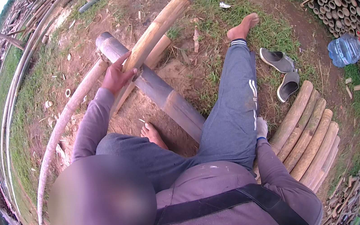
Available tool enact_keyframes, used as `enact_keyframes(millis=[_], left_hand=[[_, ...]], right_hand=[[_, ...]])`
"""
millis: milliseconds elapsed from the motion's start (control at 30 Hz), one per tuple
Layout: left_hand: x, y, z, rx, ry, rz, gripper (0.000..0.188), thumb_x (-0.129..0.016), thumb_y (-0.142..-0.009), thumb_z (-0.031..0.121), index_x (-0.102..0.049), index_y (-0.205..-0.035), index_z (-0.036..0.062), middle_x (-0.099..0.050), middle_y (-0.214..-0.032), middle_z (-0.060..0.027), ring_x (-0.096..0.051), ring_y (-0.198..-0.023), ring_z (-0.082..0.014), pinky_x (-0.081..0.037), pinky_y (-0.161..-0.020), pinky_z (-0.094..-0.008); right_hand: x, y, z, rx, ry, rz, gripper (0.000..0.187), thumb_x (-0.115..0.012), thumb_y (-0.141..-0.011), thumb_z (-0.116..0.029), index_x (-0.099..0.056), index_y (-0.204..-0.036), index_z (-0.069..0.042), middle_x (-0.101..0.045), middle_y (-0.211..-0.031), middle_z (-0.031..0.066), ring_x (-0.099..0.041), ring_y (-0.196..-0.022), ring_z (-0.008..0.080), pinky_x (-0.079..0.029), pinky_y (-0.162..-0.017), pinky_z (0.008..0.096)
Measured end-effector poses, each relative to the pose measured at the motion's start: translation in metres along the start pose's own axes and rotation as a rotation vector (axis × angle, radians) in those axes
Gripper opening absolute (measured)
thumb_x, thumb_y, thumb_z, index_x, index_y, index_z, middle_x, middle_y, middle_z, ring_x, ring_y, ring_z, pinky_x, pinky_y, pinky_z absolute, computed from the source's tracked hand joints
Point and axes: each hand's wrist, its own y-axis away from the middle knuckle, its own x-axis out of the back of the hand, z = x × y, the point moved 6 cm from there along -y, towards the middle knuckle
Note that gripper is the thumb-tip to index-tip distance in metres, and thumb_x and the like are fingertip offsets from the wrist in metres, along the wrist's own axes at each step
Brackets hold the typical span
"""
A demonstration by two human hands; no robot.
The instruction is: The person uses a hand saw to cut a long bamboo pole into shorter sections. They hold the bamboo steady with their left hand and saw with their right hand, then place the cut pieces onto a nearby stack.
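Observation:
My bare left hand (pixel 117 76) grips a long yellowish bamboo pole (pixel 163 17), thumb and fingers against its side. The pole slants up and away to the right, across a thick grey bamboo log (pixel 159 92) on the ground. My right hand (pixel 261 128), in a white glove, is low beside my right thigh. Its fingers are mostly hidden by the leg, so what it holds, if anything, does not show. Closest to it is a row of several cut bamboo lengths (pixel 303 132) lying side by side on the ground.
Another long bamboo pole (pixel 64 116) curves along my left. Grey clogs (pixel 288 85) and a large clear water bottle (pixel 345 50) are on the right, near stacked bamboo (pixel 336 3). My bare right foot (pixel 244 26) is stretched ahead; the left foot (pixel 152 134) is beside the log.

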Motion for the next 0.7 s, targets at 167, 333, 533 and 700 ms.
enact_keyframes(millis=[167, 333, 533, 700], left_hand=[[0.005, 0.000, -0.007, 0.030, -0.018, -0.005, 0.077, -0.085, -0.097, 0.017, -0.048, -0.164, 0.0095, -0.073, -0.086, -0.0041, -0.058, -0.060, -0.0076, -0.048, -0.055, -0.0298], [0.010, -0.003, -0.022, 0.048, -0.038, 0.005, 0.075, -0.086, -0.096, 0.025, -0.052, -0.162, 0.0139, -0.075, -0.090, -0.0065, -0.061, -0.062, -0.0088, -0.052, -0.056, -0.0314], [0.032, 0.008, -0.038, -0.208, -0.495, 0.221, 0.068, -0.083, -0.096, 0.037, -0.057, -0.157, 0.0204, -0.080, -0.111, -0.0230, -0.080, -0.100, -0.0355, -0.061, -0.089, -0.0464], [0.025, -0.026, -0.036, 0.075, -0.672, 0.164, 0.062, -0.071, -0.101, 0.047, -0.060, -0.155, 0.0193, -0.078, -0.120, -0.0232, -0.075, -0.116, -0.0394, -0.057, -0.102, -0.0505]], right_hand=[[-0.002, 0.006, -0.013, 0.170, 0.057, 0.208, 0.023, -0.055, -0.102, -0.019, -0.073, -0.097, -0.004, -0.076, -0.092, 0.0269, -0.076, -0.089, 0.0484, -0.059, -0.073, 0.0585], [0.023, 0.035, -0.033, 0.149, 0.185, 0.259, 0.026, -0.054, -0.103, -0.021, -0.076, -0.102, -0.008, -0.077, -0.101, 0.0222, -0.077, -0.097, 0.0422, -0.059, -0.075, 0.0567], [0.038, 0.088, -0.075, 0.412, 0.554, -0.122, 0.030, -0.053, -0.106, -0.026, -0.078, -0.106, -0.010, -0.079, -0.106, 0.0182, -0.078, -0.103, 0.0354, -0.059, -0.083, 0.0523], [0.049, 0.098, -0.064, 0.229, 0.502, -0.093, 0.030, -0.057, -0.104, -0.030, -0.079, -0.110, -0.010, -0.079, -0.108, 0.0183, -0.078, -0.104, 0.0367, -0.058, -0.087, 0.0531]])
